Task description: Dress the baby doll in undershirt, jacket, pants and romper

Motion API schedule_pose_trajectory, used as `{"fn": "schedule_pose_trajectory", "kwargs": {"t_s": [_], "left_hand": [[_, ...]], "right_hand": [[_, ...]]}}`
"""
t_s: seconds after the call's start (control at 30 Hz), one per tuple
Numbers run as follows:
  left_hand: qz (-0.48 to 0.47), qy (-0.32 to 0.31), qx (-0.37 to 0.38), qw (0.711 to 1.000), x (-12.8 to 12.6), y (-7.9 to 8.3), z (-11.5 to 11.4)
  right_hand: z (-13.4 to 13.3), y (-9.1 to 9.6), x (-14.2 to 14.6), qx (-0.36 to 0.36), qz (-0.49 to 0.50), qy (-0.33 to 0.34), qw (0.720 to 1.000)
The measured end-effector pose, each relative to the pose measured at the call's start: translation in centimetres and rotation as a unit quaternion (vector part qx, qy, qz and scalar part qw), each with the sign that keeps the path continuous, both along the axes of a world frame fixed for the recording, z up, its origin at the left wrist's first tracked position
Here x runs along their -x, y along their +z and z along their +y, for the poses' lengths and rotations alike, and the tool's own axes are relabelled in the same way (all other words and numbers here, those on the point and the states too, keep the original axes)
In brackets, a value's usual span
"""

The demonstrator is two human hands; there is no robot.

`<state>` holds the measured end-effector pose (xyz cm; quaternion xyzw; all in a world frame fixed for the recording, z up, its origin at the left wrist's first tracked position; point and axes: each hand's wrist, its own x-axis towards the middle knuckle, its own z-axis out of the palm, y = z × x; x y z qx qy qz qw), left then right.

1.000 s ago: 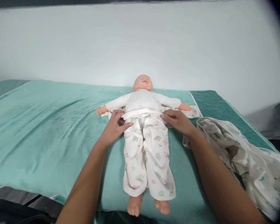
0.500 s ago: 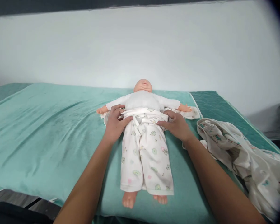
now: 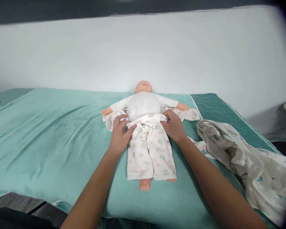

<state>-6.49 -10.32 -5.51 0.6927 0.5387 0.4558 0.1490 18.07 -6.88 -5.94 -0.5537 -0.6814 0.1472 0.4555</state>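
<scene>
A baby doll point(image 3: 144, 101) lies on its back on a teal towel point(image 3: 50, 133), arms spread, in a white top. It wears white printed pants point(image 3: 150, 149). My left hand point(image 3: 120, 135) pinches the pants' waistband at the doll's left hip as I see it. At the other hip my right hand point(image 3: 173, 127) grips the same waistband with curled fingers. Below the pant legs one bare foot point(image 3: 145, 184) sticks out. A white printed cloth point(image 3: 193, 114) lies spread under the doll's arms.
A crumpled white printed garment point(image 3: 243, 159) lies on the bed to the right of my right arm. A white wall point(image 3: 143, 47) rises right behind the doll's head. The bed's front edge point(image 3: 38, 200) drops off at lower left.
Both hands drew the waistband up the doll's body toward its chest, so the pants sit higher. The feet are now mostly covered by the pant legs.
</scene>
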Motion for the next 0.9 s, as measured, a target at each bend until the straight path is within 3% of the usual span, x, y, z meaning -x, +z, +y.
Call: {"fn": "schedule_pose_trajectory", "kwargs": {"t_s": [0.17,0.4,0.53,0.8,0.9], "left_hand": [[-0.021,-0.048,0.037,0.998,0.4,-0.6,-3.4],[-0.05,-0.052,0.07,0.995,0.3,-1.0,-2.7],[-0.047,-0.055,0.064,0.995,0.4,-1.0,-2.6],[-0.057,-0.044,0.047,0.996,-0.6,-0.6,-1.3],[-0.052,-0.037,0.031,0.997,-1.0,-0.3,-0.7]], "right_hand": [[0.0,0.2,-0.3,-0.088,0.041,0.107,0.99],[-2.6,0.6,-1.1,0.046,0.074,0.086,0.993],[-4.1,0.2,-1.1,0.087,0.095,0.12,0.984],[-3.9,-0.5,-1.5,0.155,0.106,0.195,0.963],[-3.9,-0.4,-1.4,0.169,0.076,0.19,0.964]]}}
